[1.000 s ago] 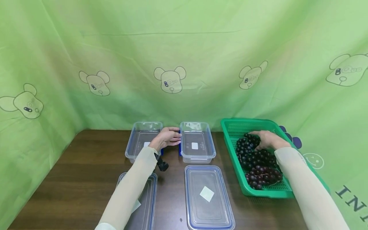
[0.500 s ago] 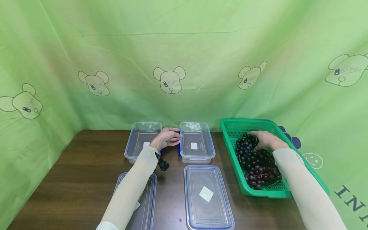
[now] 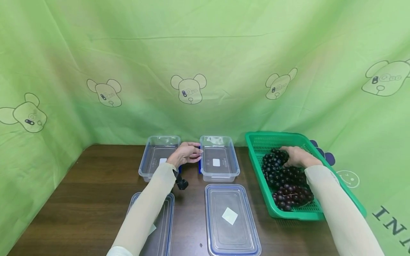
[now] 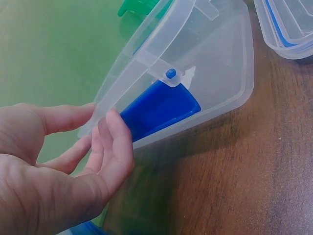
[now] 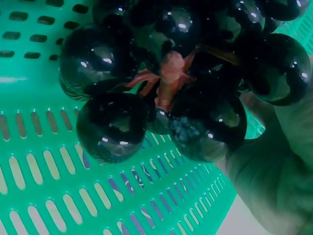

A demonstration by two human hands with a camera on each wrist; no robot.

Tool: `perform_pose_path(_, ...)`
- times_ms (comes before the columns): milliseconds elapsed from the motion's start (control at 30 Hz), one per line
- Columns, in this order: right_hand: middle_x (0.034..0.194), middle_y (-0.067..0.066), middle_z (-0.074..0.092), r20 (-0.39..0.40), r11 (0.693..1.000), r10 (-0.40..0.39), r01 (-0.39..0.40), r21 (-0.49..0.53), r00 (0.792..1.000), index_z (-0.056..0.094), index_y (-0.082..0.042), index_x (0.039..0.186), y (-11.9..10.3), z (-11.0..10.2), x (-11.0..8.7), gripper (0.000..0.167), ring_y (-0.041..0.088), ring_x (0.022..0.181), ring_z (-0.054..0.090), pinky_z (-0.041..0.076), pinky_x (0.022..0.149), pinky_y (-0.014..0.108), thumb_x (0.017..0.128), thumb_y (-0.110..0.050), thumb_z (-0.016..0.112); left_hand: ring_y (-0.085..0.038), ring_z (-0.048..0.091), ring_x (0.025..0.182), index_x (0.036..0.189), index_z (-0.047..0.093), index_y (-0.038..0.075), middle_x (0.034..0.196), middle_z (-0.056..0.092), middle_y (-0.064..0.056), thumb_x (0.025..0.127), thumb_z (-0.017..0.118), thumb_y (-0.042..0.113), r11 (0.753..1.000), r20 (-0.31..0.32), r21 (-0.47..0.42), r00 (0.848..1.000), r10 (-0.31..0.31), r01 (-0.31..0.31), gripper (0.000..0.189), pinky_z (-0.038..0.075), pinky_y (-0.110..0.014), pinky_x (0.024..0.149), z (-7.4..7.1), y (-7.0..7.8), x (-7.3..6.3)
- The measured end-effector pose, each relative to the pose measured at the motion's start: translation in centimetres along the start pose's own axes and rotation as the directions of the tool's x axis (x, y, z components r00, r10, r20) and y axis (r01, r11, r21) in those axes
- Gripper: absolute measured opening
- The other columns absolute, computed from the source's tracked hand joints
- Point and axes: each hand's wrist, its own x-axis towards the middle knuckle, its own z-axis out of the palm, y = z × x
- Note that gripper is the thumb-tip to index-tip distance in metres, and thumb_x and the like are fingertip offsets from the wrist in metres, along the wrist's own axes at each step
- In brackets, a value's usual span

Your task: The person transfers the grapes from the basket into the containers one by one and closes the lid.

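Observation:
My left hand (image 3: pixel 185 153) touches the left wall of the right-hand clear plastic container (image 3: pixel 221 167) with its fingertips. In the left wrist view those fingertips lie along the wall by a blue latch (image 4: pixel 159 110). My right hand (image 3: pixel 299 157) reaches down into the green basket (image 3: pixel 269 202), its fingers curled at the back of a bunch of dark grapes (image 3: pixel 276 165). From close up, the right wrist view has the glossy grapes (image 5: pixel 210 122) and their cut stem (image 5: pixel 171 68), with part of the hand beside them; the fingertips are hidden.
A second clear container (image 3: pixel 152 160) stands left of the first, partly behind my left hand. Nearer lie two blue-edged lids, the right lid (image 3: pixel 234 231) bearing a pale square sticker and the left lid (image 3: pixel 163 224) partly under my sleeve. Redder grapes (image 3: pixel 293 195) fill the basket's near part.
My right hand's fingers have drawn in a little at the back of the grape bunch. My left hand stays at the container's wall.

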Motion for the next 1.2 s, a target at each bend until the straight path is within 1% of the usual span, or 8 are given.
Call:
perform_pose_path(67, 0.147, 0.047, 0.044, -0.009, 1.000, 0.000, 0.000, 0.012, 1.000, 0.039, 0.010, 0.154, 0.1, 0.0, 0.0, 0.079, 0.057, 0.122, 0.058, 0.059, 0.083, 0.049, 0.090, -0.009, 0.080, -0.014, 0.064, 0.082, 0.147, 0.056, 0.004, 0.098, 0.064, -0.008, 0.097, 0.065, -0.008, 1.000, 0.002, 0.006, 1.000, 0.002, -0.002, 0.052, 0.060, -0.023, 0.074, 0.0, 0.1, -0.1)
perform_pose_path(167, 0.144, 0.047, 0.047, -0.016, 0.999, 0.001, -0.001, 0.036, 1.000, 0.040, 0.011, 0.153, 0.2, 0.0, 0.0, 0.075, 0.042, 0.100, 0.066, 0.055, 0.072, 0.037, 0.090, -0.006, 0.079, -0.015, 0.063, 0.085, 0.149, 0.055, 0.004, 0.102, 0.063, -0.009, 0.098, 0.065, -0.007, 1.000, 0.005, 0.013, 1.000, 0.006, -0.006, 0.053, 0.060, -0.024, 0.076, 0.1, 0.2, -0.2)
perform_pose_path(300, 0.137, 0.046, 0.052, -0.019, 0.999, 0.006, -0.005, 0.050, 1.000, 0.043, 0.011, 0.150, 0.3, -0.2, -0.3, 0.071, 0.024, 0.081, 0.061, 0.049, 0.065, 0.031, 0.090, -0.006, 0.078, -0.016, 0.063, 0.086, 0.149, 0.055, 0.004, 0.101, 0.061, -0.007, 0.098, 0.065, -0.007, 1.000, 0.008, 0.010, 1.000, 0.004, -0.004, 0.054, 0.060, -0.024, 0.076, 0.2, 0.1, -0.3)
perform_pose_path(533, 0.128, 0.042, 0.056, -0.041, 0.998, 0.000, 0.003, 0.066, 0.999, 0.048, 0.009, 0.146, 0.2, -1.2, -0.7, 0.067, 0.026, 0.076, 0.058, 0.047, 0.062, 0.033, 0.089, -0.007, 0.080, -0.016, 0.063, 0.086, 0.148, 0.056, 0.005, 0.101, 0.061, -0.008, 0.097, 0.066, -0.007, 1.000, 0.003, 0.005, 1.000, 0.001, -0.001, 0.053, 0.060, -0.024, 0.074, 0.1, 0.1, -0.2)
perform_pose_path(667, 0.123, 0.039, 0.059, -0.063, 0.998, -0.014, 0.018, 0.067, 0.998, 0.051, 0.008, 0.144, 0.2, -1.8, -1.0, 0.065, 0.030, 0.083, 0.062, 0.048, 0.062, 0.034, 0.088, -0.007, 0.081, -0.015, 0.063, 0.083, 0.149, 0.055, 0.005, 0.100, 0.061, -0.007, 0.097, 0.066, -0.007, 1.000, 0.005, 0.006, 1.000, -0.002, 0.002, 0.055, 0.060, -0.023, 0.074, 0.1, 0.1, -0.1)
perform_pose_path(967, 0.130, 0.043, 0.056, -0.107, 0.998, -0.025, 0.031, 0.057, 0.994, 0.052, 0.006, 0.143, -0.6, -3.1, -1.8, 0.063, 0.028, 0.081, 0.064, 0.047, 0.061, 0.034, 0.090, -0.009, 0.081, -0.015, 0.062, 0.084, 0.148, 0.056, 0.006, 0.100, 0.061, -0.007, 0.097, 0.066, -0.007, 1.000, 0.014, 0.001, 1.000, -0.009, 0.009, 0.054, 0.060, -0.024, 0.073, 0.0, 0.0, -0.2)
perform_pose_path(1067, 0.133, 0.044, 0.055, -0.127, 0.998, -0.025, 0.033, 0.056, 0.992, 0.051, 0.005, 0.145, -0.9, -3.6, -2.1, 0.064, 0.036, 0.088, 0.067, 0.051, 0.063, 0.037, 0.090, -0.010, 0.081, -0.015, 0.063, 0.086, 0.149, 0.055, 0.007, 0.102, 0.061, -0.007, 0.097, 0.066, -0.007, 1.000, 0.015, 0.003, 1.000, -0.012, 0.012, 0.054, 0.060, -0.023, 0.074, 0.0, 0.0, -0.2)
perform_pose_path(1200, 0.133, 0.043, 0.057, -0.160, 0.998, -0.030, 0.040, 0.056, 0.987, 0.051, 0.004, 0.146, -1.4, -4.3, -2.6, 0.068, 0.050, 0.104, 0.066, 0.059, 0.073, 0.052, 0.090, -0.014, 0.083, -0.016, 0.063, 0.089, 0.149, 0.055, 0.007, 0.103, 0.061, -0.007, 0.097, 0.066, -0.007, 1.000, 0.017, 0.002, 1.000, -0.016, 0.016, 0.055, 0.060, -0.024, 0.076, 0.0, 0.0, -0.1)
